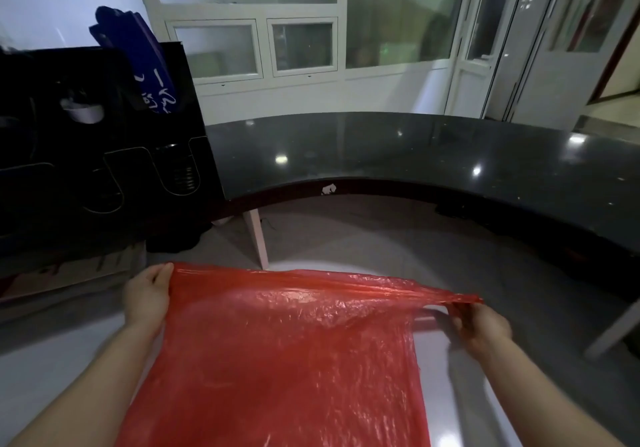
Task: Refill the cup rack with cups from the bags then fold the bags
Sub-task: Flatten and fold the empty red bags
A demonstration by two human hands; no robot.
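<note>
- Red bag [294,342] is held taut along its far edge, one hand at each upper corner.
- The left hand [149,294] grips the left corner, its fingers wrapped round the edge of the film.
- The right hand [481,325] pinches the right corner, where the plastic is gathered into a narrow, stretched strip.
- From that stretched edge the sheet spreads wide and fairly flat toward the person. It looks empty and covers most of the white surface [467,394] below; whether it rests on that surface or hangs just above it, I cannot tell.
- Handling, as I judge it: the film is very light, thin, limp and slick. It will sag and crumple wherever it is not under tension, trap air when folded, and tear if pulled hard at the bunched corner.
- The best hold is at the corners or along an edge, with thumb and fingers pinching both layers together so they do not slide apart.
- The black cup rack [104,169] stands well apart at the far left, with a white cup [83,114] visible in one opening.
- A dark curved counter [381,148] runs across behind.
</note>
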